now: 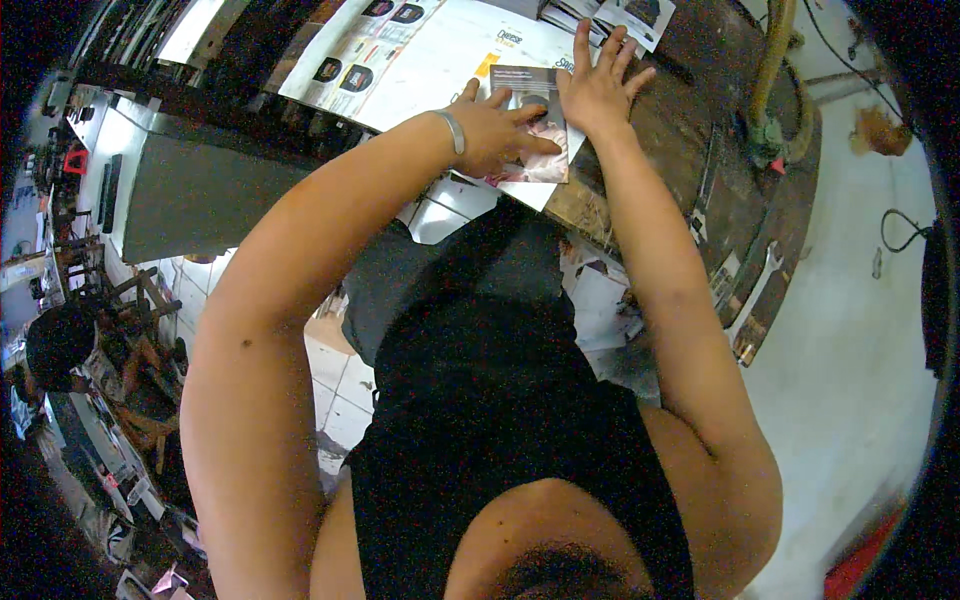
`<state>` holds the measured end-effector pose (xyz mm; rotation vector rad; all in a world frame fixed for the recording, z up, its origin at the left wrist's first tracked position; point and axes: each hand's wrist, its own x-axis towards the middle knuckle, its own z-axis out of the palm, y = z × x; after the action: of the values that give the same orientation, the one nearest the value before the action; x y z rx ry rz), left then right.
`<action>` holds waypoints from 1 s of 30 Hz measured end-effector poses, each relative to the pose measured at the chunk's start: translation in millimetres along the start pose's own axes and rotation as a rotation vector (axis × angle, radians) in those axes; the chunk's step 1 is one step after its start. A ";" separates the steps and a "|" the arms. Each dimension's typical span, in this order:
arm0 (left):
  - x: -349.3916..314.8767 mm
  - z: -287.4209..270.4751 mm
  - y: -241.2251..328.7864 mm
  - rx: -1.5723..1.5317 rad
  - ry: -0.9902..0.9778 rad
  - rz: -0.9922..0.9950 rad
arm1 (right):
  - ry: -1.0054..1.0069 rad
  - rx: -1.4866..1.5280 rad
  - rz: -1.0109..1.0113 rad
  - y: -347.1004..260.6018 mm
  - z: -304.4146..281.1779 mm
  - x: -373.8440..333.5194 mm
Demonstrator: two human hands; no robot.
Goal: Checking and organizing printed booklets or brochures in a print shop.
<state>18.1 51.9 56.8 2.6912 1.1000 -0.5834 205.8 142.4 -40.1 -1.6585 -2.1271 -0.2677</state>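
Observation:
A printed leaflet (528, 80) with a dark top and a pinkish picture lies on a large white printed sheet (430, 65) at the table's near edge. Across its lower left part rests my left hand (500, 132), fingers spread and a silver bracelet at the wrist. My right hand (600, 88) lies flat with its fingers apart, just along the leaflet's right edge and reaching onto the worn wooden table (680, 95). Neither hand grips anything. Part of the leaflet is hidden beneath my left fingers.
More printed cards (640, 20) lie beyond my right hand. A metal wrench (762, 285) is on the table's right side, near a yellowish hose (777, 70). At left stands a grey panel (210, 190). Someone with dark hair (62, 345) is at the far left.

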 end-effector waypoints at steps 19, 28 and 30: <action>4.3 -9.3 5.7 0.002 -0.114 -0.032 | -0.424 0.014 0.026 -21.0 -90.0 -95.5; -2.4 -8.2 6.7 0.025 -0.059 -0.034 | -0.424 0.034 0.060 -25.5 -92.8 -125.2; -2.8 1.5 4.0 0.039 -0.024 -0.045 | -0.352 0.106 0.052 -25.5 -93.2 -128.7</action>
<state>18.6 46.8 56.7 2.6917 1.1571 -0.6489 226.2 -14.7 -11.5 -1.8011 -2.2936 0.1631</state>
